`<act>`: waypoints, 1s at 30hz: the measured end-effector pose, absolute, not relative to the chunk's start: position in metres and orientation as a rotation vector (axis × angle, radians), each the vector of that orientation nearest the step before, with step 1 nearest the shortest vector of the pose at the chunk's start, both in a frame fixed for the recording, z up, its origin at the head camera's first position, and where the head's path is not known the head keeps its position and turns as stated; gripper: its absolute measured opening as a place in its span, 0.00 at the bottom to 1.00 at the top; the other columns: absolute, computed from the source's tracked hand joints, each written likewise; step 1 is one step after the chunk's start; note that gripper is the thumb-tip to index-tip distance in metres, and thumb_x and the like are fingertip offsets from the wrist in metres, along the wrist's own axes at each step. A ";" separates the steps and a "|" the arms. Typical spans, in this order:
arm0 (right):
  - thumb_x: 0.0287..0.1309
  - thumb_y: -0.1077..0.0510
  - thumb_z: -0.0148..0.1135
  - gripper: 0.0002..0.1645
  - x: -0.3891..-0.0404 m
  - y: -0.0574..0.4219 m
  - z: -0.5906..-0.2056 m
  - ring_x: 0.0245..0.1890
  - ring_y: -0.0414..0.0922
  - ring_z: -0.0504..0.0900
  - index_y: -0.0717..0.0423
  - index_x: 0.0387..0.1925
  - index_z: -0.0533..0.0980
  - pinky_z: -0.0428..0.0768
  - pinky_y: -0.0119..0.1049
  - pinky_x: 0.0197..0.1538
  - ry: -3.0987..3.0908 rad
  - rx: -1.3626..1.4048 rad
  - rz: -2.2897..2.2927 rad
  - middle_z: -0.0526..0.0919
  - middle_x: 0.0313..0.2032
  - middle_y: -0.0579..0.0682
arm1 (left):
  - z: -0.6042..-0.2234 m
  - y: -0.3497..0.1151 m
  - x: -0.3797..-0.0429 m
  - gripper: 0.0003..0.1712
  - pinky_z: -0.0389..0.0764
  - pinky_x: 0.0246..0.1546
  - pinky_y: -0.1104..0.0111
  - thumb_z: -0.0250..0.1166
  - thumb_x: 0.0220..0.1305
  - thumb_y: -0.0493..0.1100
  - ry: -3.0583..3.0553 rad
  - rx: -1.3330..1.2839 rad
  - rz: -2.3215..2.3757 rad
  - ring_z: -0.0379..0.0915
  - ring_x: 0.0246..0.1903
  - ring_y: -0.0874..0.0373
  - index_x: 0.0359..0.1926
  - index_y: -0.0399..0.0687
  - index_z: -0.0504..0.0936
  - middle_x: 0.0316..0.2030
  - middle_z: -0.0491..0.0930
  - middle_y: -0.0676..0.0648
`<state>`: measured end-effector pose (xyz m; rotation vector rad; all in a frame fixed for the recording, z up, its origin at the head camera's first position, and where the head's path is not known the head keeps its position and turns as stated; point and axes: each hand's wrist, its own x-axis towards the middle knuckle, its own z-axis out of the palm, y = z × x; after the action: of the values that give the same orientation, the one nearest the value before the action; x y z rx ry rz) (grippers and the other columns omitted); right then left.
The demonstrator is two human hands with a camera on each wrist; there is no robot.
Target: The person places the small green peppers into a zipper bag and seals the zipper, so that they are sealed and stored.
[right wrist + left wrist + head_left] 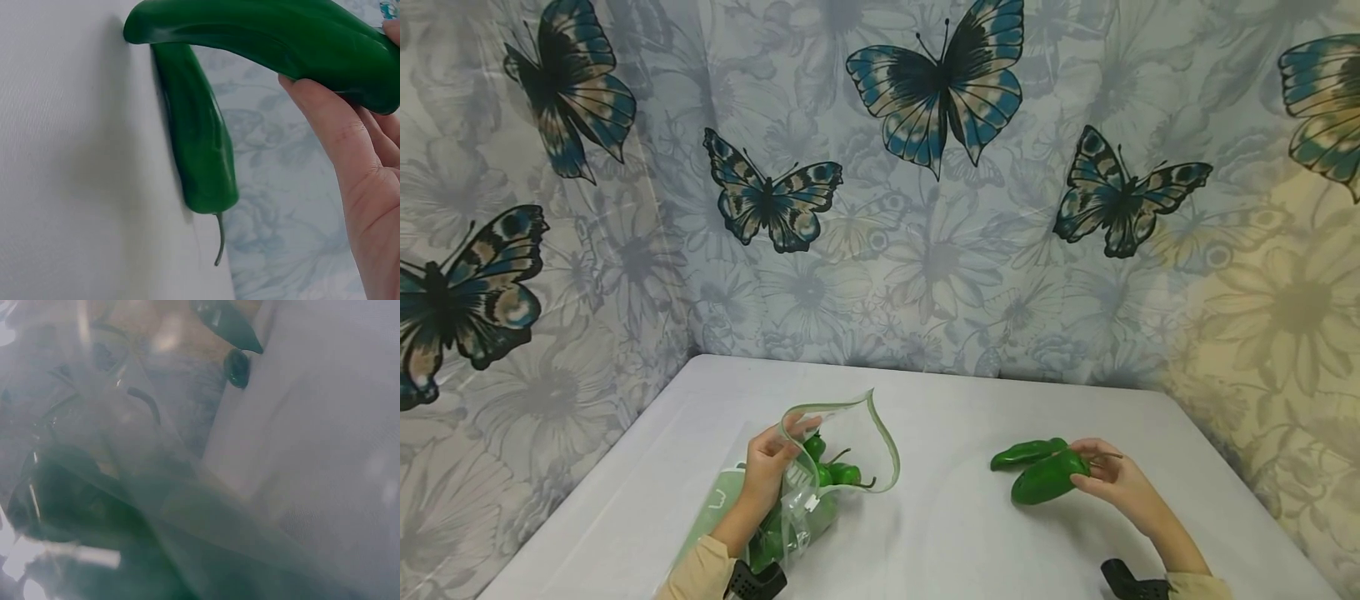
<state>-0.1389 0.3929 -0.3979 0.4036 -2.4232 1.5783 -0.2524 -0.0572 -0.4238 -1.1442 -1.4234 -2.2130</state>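
Your left hand [766, 468] pinches the rim of a clear zip bag [891, 442], fingers narrow on the film, some seen through it. Bag sits on the white table [940, 542], nearer the left edge and toward the front, mouth gaping up and toward the right edge. Green trim round the mouth, green panel on the side by the table's left edge. Green peppers [847, 475] inside, stems showing at the mouth; exact count you can't get, they overlap.

Your right hand [1108, 479] grips one long green pepper [1047, 480] at its stem end, thumb on the near side, fingers round the far side, stem poking out between. It's nearer the table's right edge, tilted tip-down; can't tell if the tip touches the table. Second long pepper [199, 137] lies flat just beside it, toward the far edge.

Your left wrist view is hazy through film. You've got beige sleeves [698, 569] and black wrist cameras [756, 579]. Butterfly-print wallcovering [940, 275] hangs behind the far edge.
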 end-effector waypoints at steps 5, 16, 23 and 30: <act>0.51 0.73 0.57 0.18 -0.137 0.391 -0.395 0.36 0.37 0.79 0.72 0.46 0.67 0.78 0.31 0.34 -2.413 0.390 1.643 0.77 0.38 0.41 | -0.424 -0.057 -0.252 0.05 0.61 0.52 0.68 0.62 0.57 0.48 -1.422 -1.138 -2.221 0.70 0.49 0.56 0.27 0.56 0.78 0.42 0.79 0.49; 0.48 0.72 0.62 0.21 -0.136 0.390 -0.387 0.35 0.38 0.79 0.79 0.44 0.69 0.79 0.34 0.33 -2.504 0.423 1.485 0.76 0.41 0.33 | -0.424 -0.056 -0.252 0.04 0.62 0.53 0.69 0.62 0.57 0.46 -1.414 -1.137 -2.225 0.70 0.50 0.55 0.30 0.53 0.79 0.41 0.80 0.48; 0.48 0.70 0.63 0.19 -0.133 0.381 -0.385 0.36 0.35 0.78 0.76 0.43 0.71 0.78 0.32 0.34 -2.488 0.373 1.484 0.76 0.42 0.31 | -0.423 -0.056 -0.252 0.03 0.62 0.50 0.69 0.62 0.58 0.45 -1.393 -1.170 -2.222 0.71 0.48 0.56 0.31 0.53 0.80 0.42 0.79 0.47; 0.48 0.68 0.64 0.18 -0.135 0.375 -0.384 0.34 0.38 0.79 0.73 0.42 0.71 0.79 0.34 0.32 -2.471 0.256 1.496 0.78 0.40 0.36 | -0.424 -0.058 -0.252 0.08 0.61 0.51 0.69 0.61 0.58 0.47 -1.432 -1.147 -2.189 0.72 0.48 0.55 0.23 0.57 0.76 0.42 0.80 0.48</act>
<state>-0.1348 0.3750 -0.3836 0.2558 -2.4712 1.4961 -0.2520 -0.0575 -0.4242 -1.1470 -1.4322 -2.1887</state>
